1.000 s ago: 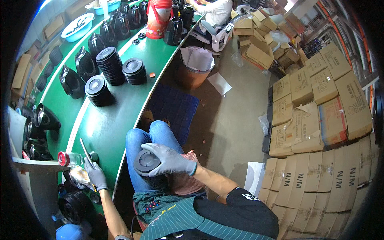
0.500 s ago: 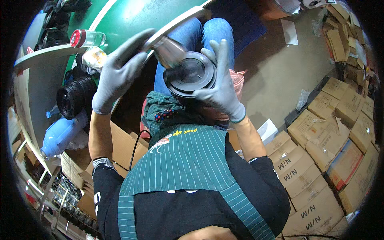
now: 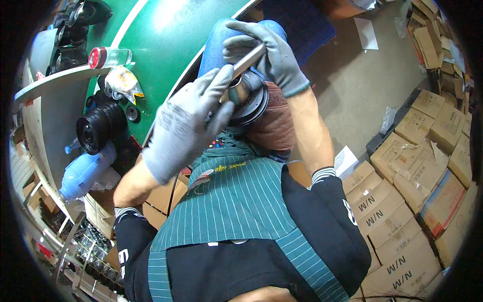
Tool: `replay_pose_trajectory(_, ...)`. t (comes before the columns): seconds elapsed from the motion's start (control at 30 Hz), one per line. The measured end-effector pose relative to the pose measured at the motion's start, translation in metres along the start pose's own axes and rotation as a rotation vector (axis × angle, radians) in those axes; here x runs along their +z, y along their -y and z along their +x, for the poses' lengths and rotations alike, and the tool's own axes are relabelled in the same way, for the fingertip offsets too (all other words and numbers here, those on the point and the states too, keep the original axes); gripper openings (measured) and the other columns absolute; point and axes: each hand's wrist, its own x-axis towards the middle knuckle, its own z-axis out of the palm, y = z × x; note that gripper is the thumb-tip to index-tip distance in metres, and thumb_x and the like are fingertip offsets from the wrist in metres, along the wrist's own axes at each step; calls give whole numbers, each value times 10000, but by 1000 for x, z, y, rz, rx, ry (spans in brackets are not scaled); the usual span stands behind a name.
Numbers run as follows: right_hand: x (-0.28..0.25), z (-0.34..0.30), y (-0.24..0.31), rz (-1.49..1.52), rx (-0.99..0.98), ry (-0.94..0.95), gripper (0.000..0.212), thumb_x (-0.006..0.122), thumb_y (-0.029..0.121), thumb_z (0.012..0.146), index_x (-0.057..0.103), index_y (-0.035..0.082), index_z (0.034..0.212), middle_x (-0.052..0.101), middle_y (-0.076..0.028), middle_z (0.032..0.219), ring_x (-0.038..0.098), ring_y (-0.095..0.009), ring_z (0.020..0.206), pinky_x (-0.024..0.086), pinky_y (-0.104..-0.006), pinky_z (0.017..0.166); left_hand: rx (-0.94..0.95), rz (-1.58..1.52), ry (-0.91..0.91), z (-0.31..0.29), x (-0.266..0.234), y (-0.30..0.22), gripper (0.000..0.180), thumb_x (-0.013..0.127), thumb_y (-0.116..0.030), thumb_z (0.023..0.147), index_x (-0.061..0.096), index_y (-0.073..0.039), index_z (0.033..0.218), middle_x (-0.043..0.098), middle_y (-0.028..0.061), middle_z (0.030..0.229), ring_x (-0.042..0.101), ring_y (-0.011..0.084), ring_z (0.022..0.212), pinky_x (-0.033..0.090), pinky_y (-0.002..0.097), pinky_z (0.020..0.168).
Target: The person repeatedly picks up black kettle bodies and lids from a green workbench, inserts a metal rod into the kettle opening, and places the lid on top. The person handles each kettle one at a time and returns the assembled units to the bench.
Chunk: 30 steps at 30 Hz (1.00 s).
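My left hand (image 3: 193, 116), in a grey work glove, is closed on a silvery-grey piece with a long straight edge (image 3: 250, 59) and a shiny rounded part below it; its exact kind is partly hidden by my fingers. My right hand (image 3: 276, 55), gloved too, curls its fingers at the far end of the same silvery piece. Just beneath both hands, a round black plastic part with a stepped rim (image 3: 254, 108) rests at my lap. Its left side is covered by my left hand and the silvery piece.
On the green table (image 3: 166, 45) at the left lie a clear jar with a red lid (image 3: 110, 58), a crumpled plastic packet (image 3: 123, 83) and a black ring (image 3: 133, 114). Stacked black rings (image 3: 100, 128) and a blue bottle (image 3: 88, 173) sit nearer. Cardboard boxes (image 3: 402, 166) fill the right.
My left hand has moved right and nearer with the silvery piece, over the black part. My right hand has left the black part's right rim and moved up to the silvery piece's end.
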Motion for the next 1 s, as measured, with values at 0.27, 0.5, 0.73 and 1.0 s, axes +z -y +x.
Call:
replay_pose_trajectory(0.27,15,52,-40,417,275,378,526,511,237,1115,508,27,1597,679,-21,865,713,-181,916,618,-357,918,11,38,-74,1,35,-67,858,741,-399,916,430,24,1594,425,252,1638,338,464,1566,207,661,1273)
replay_pose_trajectory(0.5,-5,-2,-25,617,257,115,546,394,292,1182,443,-67,1590,546,39,697,745,-190,935,558,-513,1114,-78,-142,-242,-11,30,-5,499,539,-133,1009,543,46,1475,572,286,1453,508,486,1416,344,597,1212)
replay_pose_trajectory(0.73,-10,-30,-27,720,37,36,516,372,320,1193,539,-73,1482,600,-8,709,760,-254,942,487,-523,1199,-207,-646,-281,-2,46,25,459,371,-201,1126,602,60,1424,679,244,1354,655,357,1286,478,446,1134)
replay_pose_trajectory(1.0,44,-99,46,-148,-212,171,216,668,203,818,807,39,844,679,-121,818,664,-300,973,323,-612,1248,-9,-690,280,66,53,124,379,439,-201,1123,720,-97,1356,776,72,941,702,123,740,554,261,623)
